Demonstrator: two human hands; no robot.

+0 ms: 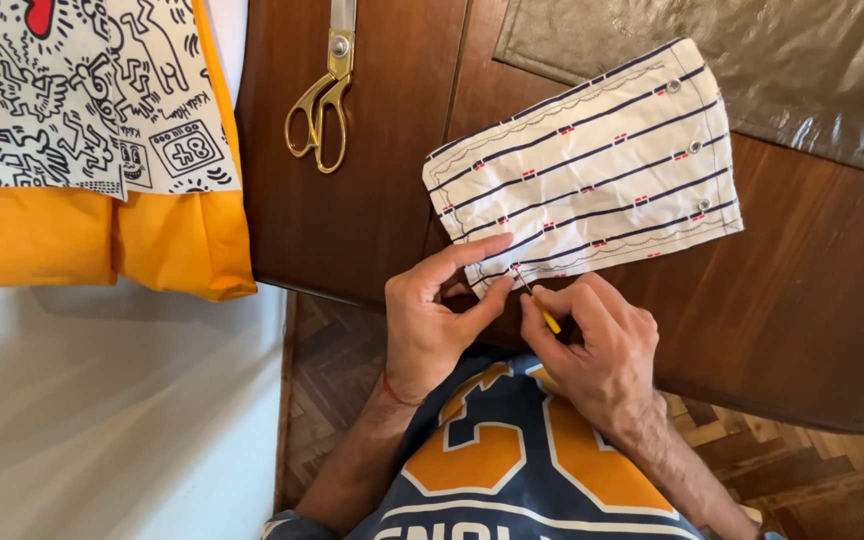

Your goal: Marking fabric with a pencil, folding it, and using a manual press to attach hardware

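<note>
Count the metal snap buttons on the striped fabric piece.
3, in a column along the right edge of the striped fabric piece: top, middle, bottom. Others may be hidden beneath.

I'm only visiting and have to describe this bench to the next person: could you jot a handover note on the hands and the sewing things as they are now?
Left hand: pinches the near edge of the white cloth piece with dark stripes and metal snaps, flat on the brown wooden table.
Right hand: grips a slim yellow-handled tool, tip at that same edge.
Gold-handled scissors lie untouched, up left. Orange fabric with a black-and-white doodle print hangs far left.
Done or left: cannot tell; the seam is too small to read.
</note>
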